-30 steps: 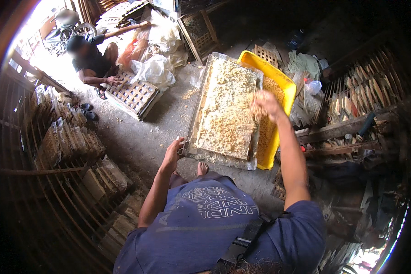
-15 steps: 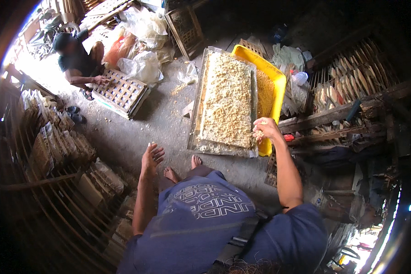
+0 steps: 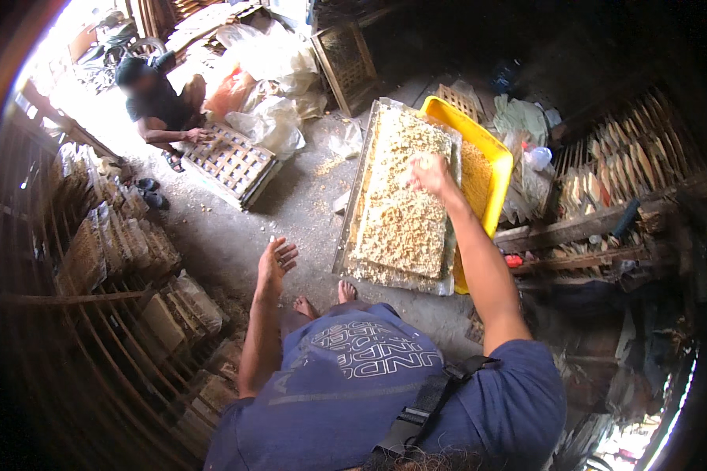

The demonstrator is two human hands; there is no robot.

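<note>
A slab of pale yellow crumbly grains [image 3: 404, 220] covers a plastic-lined board [image 3: 355, 198] ahead of me. My right hand [image 3: 430, 174] is over the upper right part of the slab, palm down; motion smears its fingers, so whether crumbs are in them is unclear. Along the board's right side stands a yellow tub [image 3: 504, 182] holding loose orange-yellow grains [image 3: 475, 177]. Nearer to me and left of the board, my left hand [image 3: 276, 263] is raised in the air with its fingers apart and nothing in it.
At the far left another person [image 3: 157, 98] squats, a hand on a stack of slatted trays [image 3: 229, 161]. Behind are heaped plastic sheets [image 3: 279, 63] and a wooden crate [image 3: 346, 69]. Racks of upright slabs line the left [image 3: 110, 243] and right [image 3: 620, 157].
My right hand has moved from the tub's near edge, where it held some crumbs, forward and left over the slab. My left hand stays raised and open. The whole view has shifted slightly.
</note>
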